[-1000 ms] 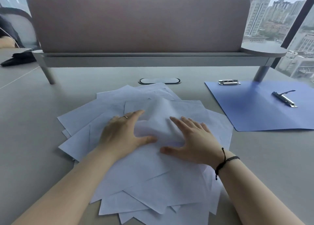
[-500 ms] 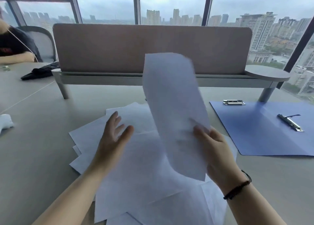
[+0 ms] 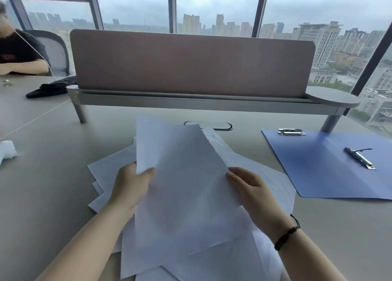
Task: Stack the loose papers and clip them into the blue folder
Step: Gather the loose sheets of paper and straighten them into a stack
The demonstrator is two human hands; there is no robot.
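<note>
Lifted at centre frame, a white sheet of paper [image 3: 182, 174] is held at both side edges. The left hand [image 3: 130, 187] pinches the left edge, thumb on top; the right hand [image 3: 250, 189] grips the right edge, fingers curled, apparently behind the sheet. Scattered white loose papers [image 3: 110, 168] lie beneath on the grey table [image 3: 42, 196]. The open blue plastic folder [image 3: 318, 170] lies at right of frame, well apart, with a metal clip [image 3: 360, 158] on it.

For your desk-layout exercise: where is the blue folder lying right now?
In the head view, the blue folder lies open on the table at the right, beyond the right hand and beside the loose papers.
</note>
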